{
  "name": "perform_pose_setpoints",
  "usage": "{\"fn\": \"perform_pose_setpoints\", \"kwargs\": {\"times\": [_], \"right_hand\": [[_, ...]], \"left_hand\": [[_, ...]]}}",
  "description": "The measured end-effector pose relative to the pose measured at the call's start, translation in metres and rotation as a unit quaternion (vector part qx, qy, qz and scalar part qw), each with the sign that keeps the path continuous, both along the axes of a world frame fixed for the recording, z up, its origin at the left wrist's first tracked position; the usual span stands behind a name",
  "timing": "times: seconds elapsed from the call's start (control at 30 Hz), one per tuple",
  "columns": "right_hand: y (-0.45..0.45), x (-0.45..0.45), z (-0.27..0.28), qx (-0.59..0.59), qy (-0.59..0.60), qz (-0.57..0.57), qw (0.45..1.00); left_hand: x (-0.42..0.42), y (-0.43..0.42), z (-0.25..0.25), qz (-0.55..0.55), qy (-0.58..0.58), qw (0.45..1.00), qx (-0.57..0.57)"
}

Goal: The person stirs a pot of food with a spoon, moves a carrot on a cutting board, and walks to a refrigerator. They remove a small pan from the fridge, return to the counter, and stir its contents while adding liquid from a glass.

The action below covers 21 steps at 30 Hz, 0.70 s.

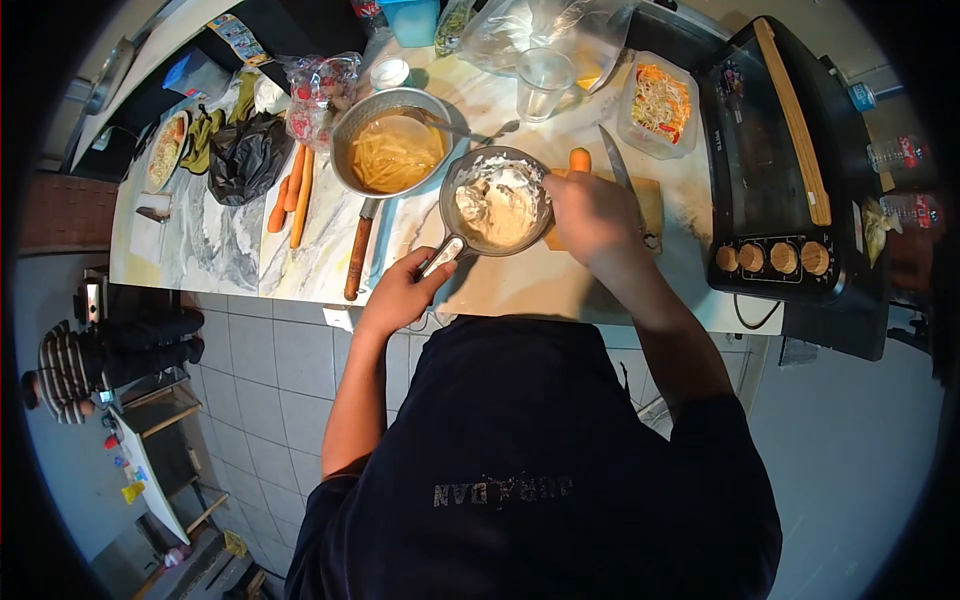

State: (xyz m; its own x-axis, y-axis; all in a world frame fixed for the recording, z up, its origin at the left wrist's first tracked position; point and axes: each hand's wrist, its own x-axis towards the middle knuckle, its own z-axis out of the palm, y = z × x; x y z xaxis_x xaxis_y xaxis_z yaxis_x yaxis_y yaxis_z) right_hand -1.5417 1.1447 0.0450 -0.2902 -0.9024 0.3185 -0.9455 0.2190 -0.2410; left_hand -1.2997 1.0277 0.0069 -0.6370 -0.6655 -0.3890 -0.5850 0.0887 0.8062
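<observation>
My left hand (pixel 402 290) is wrapped round the handle of a small grey pan (pixel 446 205) at the front of the counter. Inside the pan lies a thick, pale, creamy mixture (pixel 505 208), whiter along its far side. At the pan's right rim is my right hand (pixel 596 212), closed and smeared by motion; whatever it grips is hidden. Partly beneath that hand lies a wooden cutting board (pixel 648 205), with a knife (pixel 616 158) and a carrot (pixel 579 160) by it. Just left of the pan stands a pot (pixel 341 150) of pale strips in yellowish liquid.
Carrots (pixel 292 190) and a black plastic bag (pixel 246 160) lie to the left. A clear cup (pixel 544 85) and a container of shredded vegetables (pixel 660 105) stand behind. On the right is a black oven (pixel 770 180). Another person (pixel 110 355) is far left, away from the counter.
</observation>
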Motion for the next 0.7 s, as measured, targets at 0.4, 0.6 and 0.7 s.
{"fn": "perform_pose_setpoints", "kwargs": {"times": [0.4, 0.6, 0.7], "right_hand": [[0.009, 0.015, 0.003, -0.104, -0.012, 0.059, 0.993], [0.012, 0.020, 0.012, -0.020, -0.037, 0.063, 0.997], [0.008, 0.011, 0.008, -0.005, -0.044, 0.007, 0.999]], "left_hand": [[-0.001, 0.002, 0.000, 0.014, 0.000, 1.000, -0.005], [0.000, 0.003, -0.003, 0.011, 0.012, 1.000, 0.013], [0.000, 0.002, -0.003, 0.006, 0.018, 1.000, 0.012]]}}
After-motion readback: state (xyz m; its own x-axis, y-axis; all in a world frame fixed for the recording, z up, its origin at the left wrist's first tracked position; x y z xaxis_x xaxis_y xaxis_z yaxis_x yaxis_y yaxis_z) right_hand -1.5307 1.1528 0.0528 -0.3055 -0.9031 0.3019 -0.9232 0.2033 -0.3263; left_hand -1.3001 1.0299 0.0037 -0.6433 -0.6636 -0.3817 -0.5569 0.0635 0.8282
